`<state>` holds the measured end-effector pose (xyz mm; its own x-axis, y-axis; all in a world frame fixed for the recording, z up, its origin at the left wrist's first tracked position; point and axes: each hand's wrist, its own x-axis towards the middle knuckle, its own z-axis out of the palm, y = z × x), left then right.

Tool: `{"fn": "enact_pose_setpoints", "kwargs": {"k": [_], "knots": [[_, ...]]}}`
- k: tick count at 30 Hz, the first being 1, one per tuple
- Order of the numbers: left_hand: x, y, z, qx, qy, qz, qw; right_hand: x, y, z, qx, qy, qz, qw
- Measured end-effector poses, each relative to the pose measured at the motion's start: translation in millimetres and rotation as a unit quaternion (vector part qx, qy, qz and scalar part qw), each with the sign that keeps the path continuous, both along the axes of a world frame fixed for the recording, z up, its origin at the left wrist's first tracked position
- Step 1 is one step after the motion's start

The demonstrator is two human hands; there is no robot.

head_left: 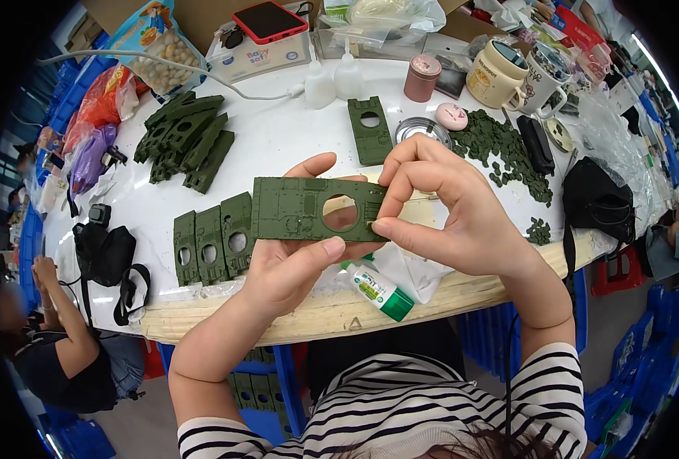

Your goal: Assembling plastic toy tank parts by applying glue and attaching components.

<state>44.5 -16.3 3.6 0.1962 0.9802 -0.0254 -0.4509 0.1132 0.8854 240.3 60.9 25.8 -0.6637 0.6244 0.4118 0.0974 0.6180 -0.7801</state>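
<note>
Green plastic plate [301,208] with a round hole is held above the near edge of the white tabletop [278,141], the left hand [290,264] gripping it from beneath with thumb on top, the right hand [450,210] fingers pinching its right end, with matching plates [211,245] just left and a glue bottle [378,289] below.

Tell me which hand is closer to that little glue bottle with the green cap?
Left. The left hand sits just beside the glue bottle, thumb nearly over its top end. The right hand is higher, pinching the green plate.
</note>
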Motion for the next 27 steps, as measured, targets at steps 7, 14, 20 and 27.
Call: {"fn": "enact_pose_setpoints", "kwargs": {"k": [7,14,20,27], "knots": [[1,0,0,0.005,0.010,0.000,1.000,1,0,-1,0.007,0.006,0.010,1.000],[-1,1,0,0.002,-0.019,-0.015,1.000,4,1,4,-0.030,0.017,0.023,0.999],[-8,4,-3,0.010,-0.096,-0.044,0.994,8,3,8,0.128,-0.016,0.052,0.990],[-5,4,0,0.012,-0.045,-0.022,0.999,9,3,11,0.126,-0.019,0.063,0.990]]}}
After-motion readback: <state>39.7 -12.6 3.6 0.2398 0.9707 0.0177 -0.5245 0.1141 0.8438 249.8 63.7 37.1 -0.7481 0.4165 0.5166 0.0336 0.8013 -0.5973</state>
